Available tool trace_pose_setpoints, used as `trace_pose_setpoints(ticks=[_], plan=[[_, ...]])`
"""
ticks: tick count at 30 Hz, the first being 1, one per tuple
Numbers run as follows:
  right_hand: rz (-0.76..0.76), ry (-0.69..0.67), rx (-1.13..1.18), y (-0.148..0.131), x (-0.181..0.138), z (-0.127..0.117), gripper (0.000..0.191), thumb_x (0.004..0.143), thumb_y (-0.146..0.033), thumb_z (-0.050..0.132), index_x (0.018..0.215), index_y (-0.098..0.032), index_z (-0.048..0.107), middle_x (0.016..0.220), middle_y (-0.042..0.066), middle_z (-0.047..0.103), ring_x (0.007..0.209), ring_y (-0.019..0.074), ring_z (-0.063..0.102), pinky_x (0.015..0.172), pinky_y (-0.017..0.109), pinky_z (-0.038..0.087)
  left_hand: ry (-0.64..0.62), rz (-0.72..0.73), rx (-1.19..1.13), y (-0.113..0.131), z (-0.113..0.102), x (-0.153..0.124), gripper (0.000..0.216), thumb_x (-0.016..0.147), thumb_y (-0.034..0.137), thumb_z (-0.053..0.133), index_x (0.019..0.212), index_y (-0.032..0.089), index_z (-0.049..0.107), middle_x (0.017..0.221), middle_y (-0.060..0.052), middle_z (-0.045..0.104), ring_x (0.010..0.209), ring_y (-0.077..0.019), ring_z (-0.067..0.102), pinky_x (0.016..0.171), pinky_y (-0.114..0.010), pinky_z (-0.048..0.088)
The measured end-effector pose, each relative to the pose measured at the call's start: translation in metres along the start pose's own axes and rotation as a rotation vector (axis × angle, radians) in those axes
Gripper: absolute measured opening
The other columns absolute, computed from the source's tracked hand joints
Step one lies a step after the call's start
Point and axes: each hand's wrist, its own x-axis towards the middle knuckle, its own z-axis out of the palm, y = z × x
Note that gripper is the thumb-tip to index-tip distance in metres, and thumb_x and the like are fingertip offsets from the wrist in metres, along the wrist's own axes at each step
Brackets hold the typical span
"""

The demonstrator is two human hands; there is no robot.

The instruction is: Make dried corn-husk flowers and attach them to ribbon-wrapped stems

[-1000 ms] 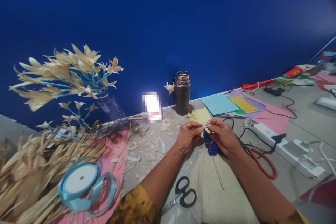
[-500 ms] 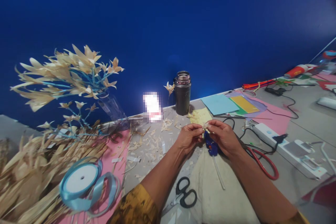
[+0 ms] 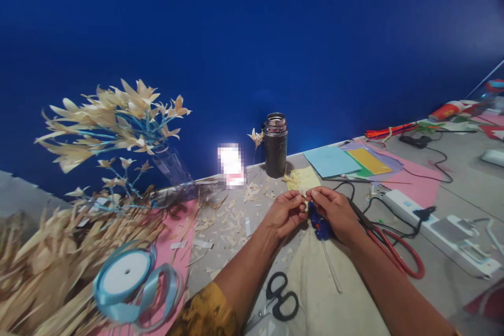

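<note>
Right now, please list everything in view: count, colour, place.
Flowers: many, cream, left
Vase: one, clear, left
Husks: many, tan, left
Ribbon: one, blue, left
Scraps: many, cream, centre
Flask: one, dark, centre
Papers: several, multicoloured, both sides
Scissors: one, black-handled, centre
Cloth: one, cream, centre
Glue gun: one, blue, centre
Tool: one, red-handled, right
Power strip: one, white, right
Cables: several, black, right
Table: one, grey, underneath
Wall: one, blue, behind
Left hand, right hand: two, bare, centre

– Is the light strong?
– Rather moderate; the wall [image 3: 236,37] is dim blue, and it becomes paler toward the upper right
– And the brightest place?
– A white patch [image 3: 231,165], glaring and broken into coarse squares
– The edges?
– The husks [image 3: 35,268] look soft, and the top right corner is nearly black
</note>
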Motion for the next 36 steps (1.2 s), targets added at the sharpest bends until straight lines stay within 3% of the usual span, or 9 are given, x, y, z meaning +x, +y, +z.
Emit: trace_pose_setpoints(ticks=[4, 10, 14, 17, 21, 27, 36], plan=[[-0.038, 0.015, -0.069, 0.001, 0.000, 0.002, 0.041, 0.074, -0.060, 0.074, 0.078, -0.019, 0.070, 0.066, 0.000, 0.063, 0.050, 0.0098, 0.044, 0.043, 0.021, 0.033, 0.001, 0.018, -0.019, 0.000, -0.001, 0.000, 0.041, 0.059, 0.019, 0.095, 0.082, 0.014, 0.063, 0.074, 0.000, 0.065, 0.060, -0.0071, 0.055, 0.055, -0.020, 0.044], [-0.089, 0.033, -0.176, 0.004, 0.001, 0.001, 0.036, 0.084, -0.058, 0.062, 0.082, -0.021, 0.065, 0.058, -0.005, 0.050, 0.045, 0.0103, 0.037, 0.041, 0.024, 0.031, -0.029, 0.032, -0.026, 0.001, 0.001, -0.002, 0.041, 0.059, 0.019, 0.095, 0.083, 0.014, 0.062, 0.076, 0.001, 0.062, 0.060, -0.0068, 0.054, 0.056, -0.021, 0.044], [-0.164, 0.006, -0.269, 0.002, -0.001, 0.000, 0.032, 0.085, -0.052, 0.061, 0.072, -0.023, 0.061, 0.056, -0.005, 0.047, 0.049, 0.0129, 0.040, 0.046, 0.026, 0.032, -0.055, 0.039, -0.007, 0.002, 0.001, -0.004, 0.040, 0.060, 0.020, 0.095, 0.083, 0.014, 0.063, 0.077, 0.001, 0.062, 0.061, -0.0069, 0.053, 0.057, -0.022, 0.043], [-0.228, -0.005, -0.314, 0.000, -0.006, 0.004, 0.041, 0.087, -0.054, 0.059, 0.060, -0.024, 0.052, 0.054, -0.004, 0.046, 0.052, 0.0148, 0.042, 0.051, 0.028, 0.034, -0.051, 0.040, -0.009, 0.002, 0.000, -0.004, 0.041, 0.060, 0.020, 0.095, 0.084, 0.015, 0.062, 0.078, 0.001, 0.062, 0.062, -0.0074, 0.053, 0.058, -0.022, 0.042], [-0.302, 0.027, -0.334, -0.001, -0.012, 0.013, 0.042, 0.090, -0.056, 0.054, 0.061, -0.025, 0.053, 0.059, -0.001, 0.054, 0.058, 0.0175, 0.048, 0.058, 0.030, 0.041, -0.064, 0.047, -0.004, 0.002, -0.001, -0.004, 0.041, 0.061, 0.020, 0.095, 0.086, 0.014, 0.062, 0.078, 0.000, 0.061, 0.065, -0.0081, 0.054, 0.059, -0.021, 0.042], [-0.336, 0.043, -0.312, 0.004, -0.014, 0.015, 0.020, 0.089, -0.041, 0.061, 0.092, -0.023, 0.069, 0.084, 0.004, 0.073, 0.078, 0.0219, 0.066, 0.073, 0.032, 0.051, -0.086, 0.046, 0.009, 0.002, -0.001, -0.004, 0.040, 0.061, 0.022, 0.095, 0.087, 0.011, 0.066, 0.073, 0.000, 0.060, 0.063, -0.0081, 0.054, 0.062, -0.022, 0.046], [-0.392, 0.005, -0.341, 0.011, -0.012, 0.013, 0.016, 0.089, -0.036, 0.064, 0.095, -0.024, 0.074, 0.095, 0.006, 0.075, 0.082, 0.0228, 0.069, 0.078, 0.034, 0.053, -0.100, 0.056, 0.002, 0.001, -0.002, -0.002, 0.040, 0.060, 0.022, 0.096, 0.084, 0.007, 0.067, 0.068, -0.001, 0.060, 0.062, -0.0075, 0.055, 0.070, -0.023, 0.049]])
